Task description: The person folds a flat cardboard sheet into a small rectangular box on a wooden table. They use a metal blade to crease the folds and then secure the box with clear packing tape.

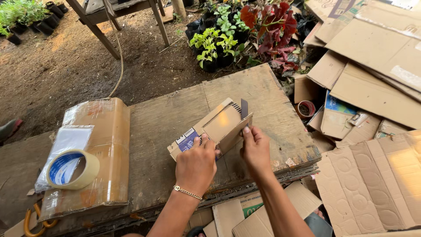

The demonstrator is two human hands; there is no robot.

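A small flattened cardboard box (210, 127) lies on a worn wooden board table (166, 114). My left hand (196, 164) presses down on its near end, fingers on the printed flap. My right hand (255, 149) grips a knife whose grey blade (244, 108) points up and cuts at the box's raised right flap. A thin chain bracelet circles my left wrist.
A roll of clear tape (72, 169) rests on a taped, wrapped cardboard bundle (98, 149) at the table's left. Flattened cartons (372, 66) are heaped on the right, with another tape roll (305, 109). Potted plants (219, 41) and a wooden frame stand on bare soil beyond.
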